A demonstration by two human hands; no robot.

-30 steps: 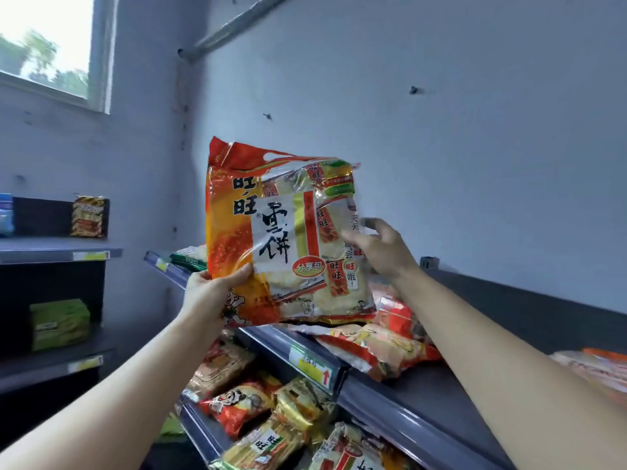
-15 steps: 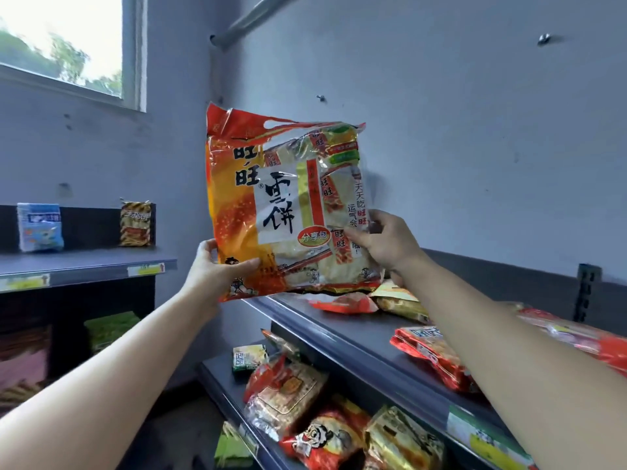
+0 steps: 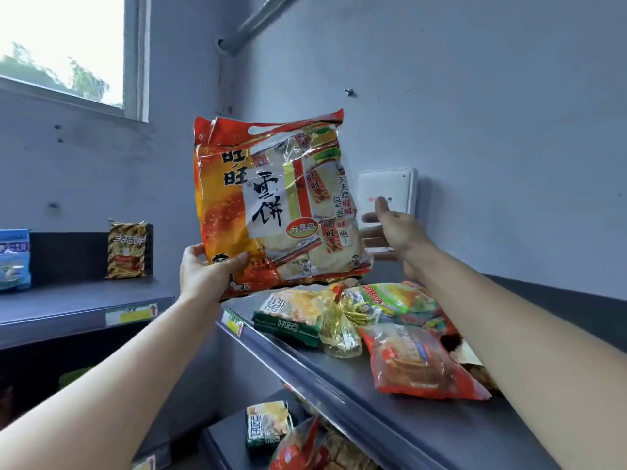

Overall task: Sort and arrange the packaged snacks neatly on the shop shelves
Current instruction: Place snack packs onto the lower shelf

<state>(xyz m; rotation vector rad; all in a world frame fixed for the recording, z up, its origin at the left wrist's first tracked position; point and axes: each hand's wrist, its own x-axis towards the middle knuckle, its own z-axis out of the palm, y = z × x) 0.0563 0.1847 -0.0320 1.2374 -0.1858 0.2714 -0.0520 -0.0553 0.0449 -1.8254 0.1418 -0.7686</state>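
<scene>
The left hand (image 3: pixel 203 274) grips the lower left corner of a large orange-and-red plastic bag of rice crackers (image 3: pixel 274 205), held upright over the far end of a grey metal shelf (image 3: pixel 339 388). The right hand (image 3: pixel 395 228) is just beside the bag's right edge, fingers straight and spread, in front of a white plastic wall box (image 3: pixel 390 184). On the shelf lie a green snack packet (image 3: pixel 291 317), a crinkled gold foil packet (image 3: pixel 339 329) and a red plastic snack bag (image 3: pixel 414 362), touching one another

A white wall box (image 3: pixel 390 193) sits on the grey wall (image 3: pixel 492 113). Up and left of the box, a small dark stud (image 3: pixel 349 92) juts from the wall. Higher and further left, a grey pipe (image 3: pixel 258 20) slants into the corner. Far left of the box, a window (image 3: pixel 61 45) shows blurred trees (image 3: pixel 86 78).
</scene>
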